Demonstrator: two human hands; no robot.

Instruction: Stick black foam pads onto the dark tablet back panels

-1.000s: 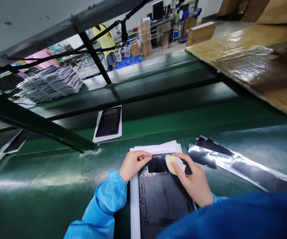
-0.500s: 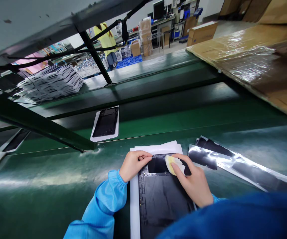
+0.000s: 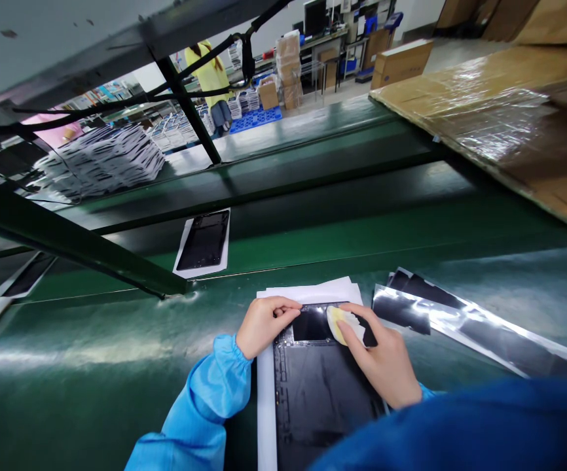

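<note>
A black, flat tablet-like panel (image 3: pixel 323 386) lies on white sheets (image 3: pixel 308 292) in front of me, with a glossier dark rectangle (image 3: pixel 308 325) near its far end. At the far left corner of that rectangle, my left hand (image 3: pixel 266 322) is closed in a pinch; what sits between its fingertips is too small to make out. My right hand (image 3: pixel 386 356) grips a white and yellowish pad (image 3: pixel 338 325) between thumb and fingers, pressed onto the right part of the glossy rectangle. My blue sleeve hides part of the panel's near right end.
Dark film strips (image 3: pixel 450 311) lie on the green bench (image 3: pixel 116 392) to the right. Beyond is a belt carrying another panel on white paper (image 3: pixel 203 242). A slanted green post (image 3: pixel 91 239) crosses at left. Wrapped cardboard (image 3: pixel 490 124) juts in at right. A person (image 3: pixel 212 78) stands in the background.
The panel on the belt has slid slightly to the left. Both my hands and the pad stay in practically the same place.
</note>
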